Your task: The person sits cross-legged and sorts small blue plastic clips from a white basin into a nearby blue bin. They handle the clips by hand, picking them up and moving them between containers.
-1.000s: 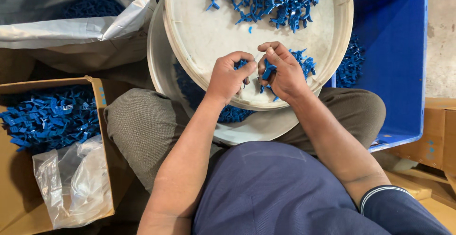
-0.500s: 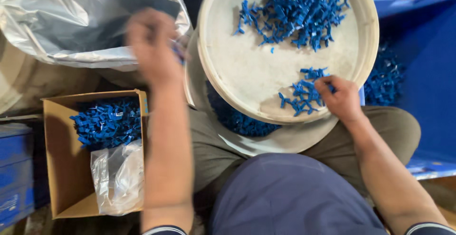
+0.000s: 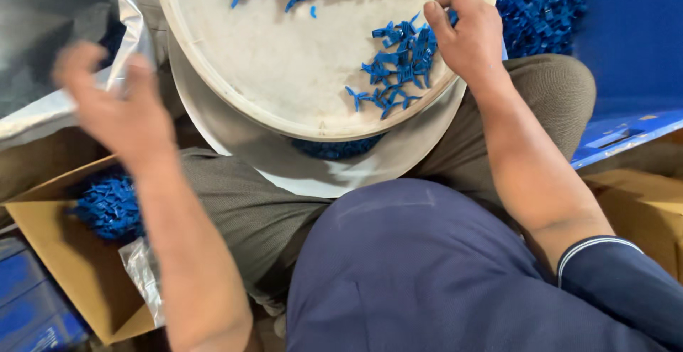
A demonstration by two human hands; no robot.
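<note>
**Right hand on the pile, left hand out by the bag**

While the right hand (image 3: 466, 35) rests curled on the right rim of the round white tray (image 3: 284, 103), its fingertips press into the near cluster of small blue plastic pieces (image 3: 398, 64), gathering rather than gripping; nothing is clearly pinched between them. The left hand (image 3: 114, 110) hangs out to the left, blurred, fingers spread and loose, just in front of the grey plastic bag (image 3: 50, 46); whether it holds a piece I cannot tell. More blue pieces lie scattered at the far edge of the tray, well apart from the near cluster. A second pale tray (image 3: 313, 174) sits under the first, across the person's lap. Near left, a cardboard box (image 3: 64, 252) holds a heap of the same blue pieces, and a blue crate (image 3: 626, 53) stands at the right. By my reading this is the sorting stretch, and any pick from that tangled cluster calls for a fine pinch.
</note>
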